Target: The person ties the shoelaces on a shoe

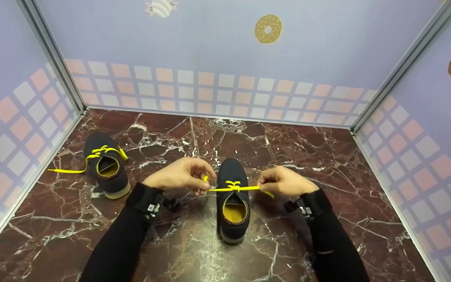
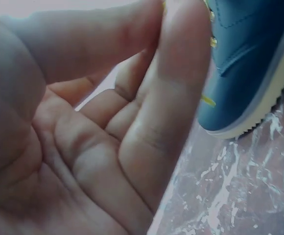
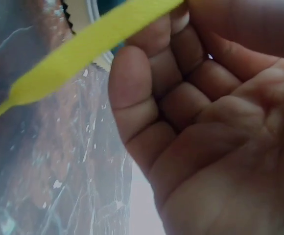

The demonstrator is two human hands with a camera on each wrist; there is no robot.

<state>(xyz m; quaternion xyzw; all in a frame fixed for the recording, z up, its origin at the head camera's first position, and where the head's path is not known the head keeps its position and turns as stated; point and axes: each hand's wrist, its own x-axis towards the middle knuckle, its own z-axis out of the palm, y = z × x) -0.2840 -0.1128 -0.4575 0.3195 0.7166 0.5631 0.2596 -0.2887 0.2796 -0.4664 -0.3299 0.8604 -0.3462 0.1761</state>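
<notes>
Pinching the yellow lace [image 1: 251, 188], left hand [image 1: 184, 176] and right hand [image 1: 284, 181] flank the dark shoe [image 1: 234, 200], whose long axis crosses it.

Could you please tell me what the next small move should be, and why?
I would probably have the left hand and right hand draw the yellow lace gently outward. Each pinches it on its own side of the black shoe, and it runs nearly straight across the top, so an even pull would likely snug it down.
</notes>
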